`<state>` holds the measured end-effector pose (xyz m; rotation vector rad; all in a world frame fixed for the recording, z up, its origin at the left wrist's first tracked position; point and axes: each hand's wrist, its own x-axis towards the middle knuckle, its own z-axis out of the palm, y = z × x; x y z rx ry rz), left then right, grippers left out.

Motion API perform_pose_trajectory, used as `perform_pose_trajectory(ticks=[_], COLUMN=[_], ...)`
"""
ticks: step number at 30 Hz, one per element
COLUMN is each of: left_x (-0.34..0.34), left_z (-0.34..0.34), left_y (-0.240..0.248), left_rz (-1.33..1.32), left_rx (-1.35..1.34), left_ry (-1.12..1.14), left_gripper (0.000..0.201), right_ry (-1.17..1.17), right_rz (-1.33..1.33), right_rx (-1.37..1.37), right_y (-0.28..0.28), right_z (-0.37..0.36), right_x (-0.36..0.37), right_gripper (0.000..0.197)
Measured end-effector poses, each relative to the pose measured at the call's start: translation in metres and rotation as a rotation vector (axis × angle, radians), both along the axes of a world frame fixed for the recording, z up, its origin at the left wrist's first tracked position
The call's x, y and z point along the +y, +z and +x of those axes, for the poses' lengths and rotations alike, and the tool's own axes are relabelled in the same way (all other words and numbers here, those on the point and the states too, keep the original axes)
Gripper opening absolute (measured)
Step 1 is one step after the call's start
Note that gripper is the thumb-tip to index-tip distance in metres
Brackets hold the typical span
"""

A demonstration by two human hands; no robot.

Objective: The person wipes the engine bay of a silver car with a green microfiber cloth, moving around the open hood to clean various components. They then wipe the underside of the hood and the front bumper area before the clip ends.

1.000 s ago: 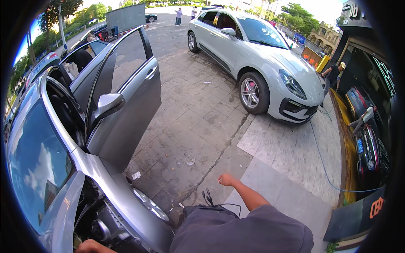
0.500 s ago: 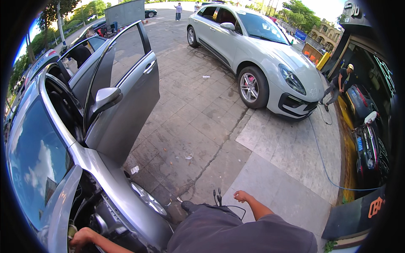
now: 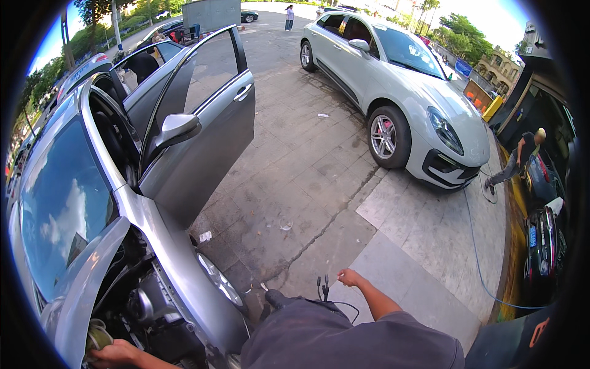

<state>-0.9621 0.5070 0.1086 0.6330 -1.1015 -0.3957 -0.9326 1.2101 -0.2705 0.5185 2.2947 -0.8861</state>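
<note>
My left hand [image 3: 117, 352] is at the raised hood [image 3: 83, 295] of a silver car [image 3: 163, 230], beside its engine bay [image 3: 153, 310]. Its fingers are closed round a greenish, bundled thing that looks like cloth [image 3: 98, 335], against the hood's underside. Held out in front of my body, above the paving, my right hand [image 3: 349, 277] has its fingers curled together. Whatever it may hold is too small to make out. Dark cables with plug-like ends [image 3: 322, 286] stick up at my waist.
The silver car's front door [image 3: 203, 144] and rear door stand wide. A pale grey SUV [image 3: 424, 104] is parked across the paving. At right, a person [image 3: 522, 157] stands near a garage with dark cars; a blue hose [image 3: 476, 258] lies on the ground.
The whole scene has shifted rightward in my view. My left hand stays at the hood, and more of the greenish bundle shows. My right hand remains curled in front of me.
</note>
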Motion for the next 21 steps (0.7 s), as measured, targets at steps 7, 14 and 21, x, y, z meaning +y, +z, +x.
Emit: perform_pose_trajectory(ticks=[7, 14, 21], left_x=[0.002, -0.029, 0.000], left_z=[-0.079, -0.067, -0.010], left_y=[-0.031, -0.051, -0.054], left_rz=[0.366, 0.289, 0.384], left_rx=[0.304, 0.257, -0.065], left_ry=[-0.105, -0.095, -0.456], left_gripper=[0.047, 0.045, 0.045], right_ry=[0.013, 0.241, 0.416], right_rz=[-0.077, 0.091, -0.052], right_rx=[-0.055, -0.137, 0.269], right_y=[-0.005, -0.015, 0.046], right_z=[-0.019, -0.053, -0.197], right_x=[-0.013, -0.001, -0.110], right_gripper=[0.039, 0.039, 0.039])
